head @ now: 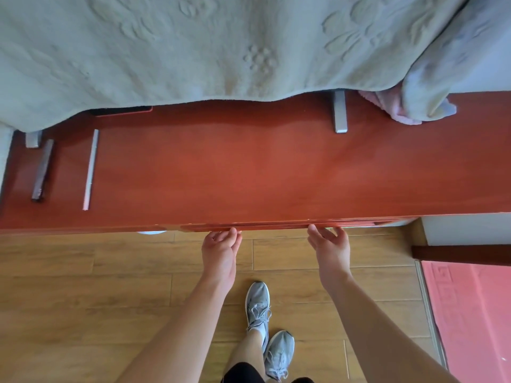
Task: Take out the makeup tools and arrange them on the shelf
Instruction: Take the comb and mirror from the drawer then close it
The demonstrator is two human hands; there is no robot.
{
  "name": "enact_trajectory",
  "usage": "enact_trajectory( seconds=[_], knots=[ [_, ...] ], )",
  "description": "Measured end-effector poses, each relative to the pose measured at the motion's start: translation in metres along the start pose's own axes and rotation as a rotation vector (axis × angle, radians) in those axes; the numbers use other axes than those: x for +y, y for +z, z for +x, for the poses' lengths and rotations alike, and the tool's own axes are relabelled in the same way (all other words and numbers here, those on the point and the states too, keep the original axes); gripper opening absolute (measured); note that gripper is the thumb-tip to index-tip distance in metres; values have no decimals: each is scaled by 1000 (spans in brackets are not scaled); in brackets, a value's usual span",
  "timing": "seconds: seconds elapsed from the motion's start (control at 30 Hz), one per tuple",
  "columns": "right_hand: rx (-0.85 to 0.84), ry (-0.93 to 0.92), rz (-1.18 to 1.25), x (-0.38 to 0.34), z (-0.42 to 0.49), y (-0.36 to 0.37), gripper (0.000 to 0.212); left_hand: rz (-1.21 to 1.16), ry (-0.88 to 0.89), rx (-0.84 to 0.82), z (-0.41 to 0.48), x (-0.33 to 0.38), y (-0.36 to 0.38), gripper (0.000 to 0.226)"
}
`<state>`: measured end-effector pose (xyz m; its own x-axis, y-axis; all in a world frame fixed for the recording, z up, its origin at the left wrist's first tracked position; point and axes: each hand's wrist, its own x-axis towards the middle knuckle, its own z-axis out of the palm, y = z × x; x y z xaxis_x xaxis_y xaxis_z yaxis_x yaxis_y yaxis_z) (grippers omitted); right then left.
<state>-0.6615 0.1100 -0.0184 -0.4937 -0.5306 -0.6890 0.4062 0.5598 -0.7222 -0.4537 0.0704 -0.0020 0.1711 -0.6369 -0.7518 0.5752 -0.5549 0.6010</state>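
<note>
1. Now, far left on my red desktop [249, 167], a dark comb-like tool [42, 172] and a pale stick [90, 170] lie side by side.
2. My left hand [219, 251] curls under the front edge.
3. My right hand [330, 248] does likewise, fingers hidden.

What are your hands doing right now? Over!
Left hand and right hand both empty, fingers curled under the red desk's front edge. No makeup tools in view. Green blanket covers the desk's back.

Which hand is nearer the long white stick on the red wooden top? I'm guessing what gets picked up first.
Left. The left hand is at the top's front edge, right of the white stick; the right hand is further right.
</note>
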Motion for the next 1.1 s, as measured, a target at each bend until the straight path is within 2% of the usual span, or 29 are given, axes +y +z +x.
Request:
enact_trajectory(
  seconds=[0.1,0.23,0.9,1.0,1.1],
  knots=[
    [21,3,70,4,-2,-1,67,-5,2,0,-5,-1,-1,22],
    [17,7,66,16,-15,-11,63,40,14,0,-20,-7,-14,25],
    [7,28,71,131,-121,-106,64,31,55,-1,-126,-97,-134,24],
    [16,17,-45,133,-126,-108,77,165,90,6,-132,-99,-137,12],
    [23,-29,-286,127,-130,-111,76,644,118,16,-136,-98,-143,48]
  ],
)
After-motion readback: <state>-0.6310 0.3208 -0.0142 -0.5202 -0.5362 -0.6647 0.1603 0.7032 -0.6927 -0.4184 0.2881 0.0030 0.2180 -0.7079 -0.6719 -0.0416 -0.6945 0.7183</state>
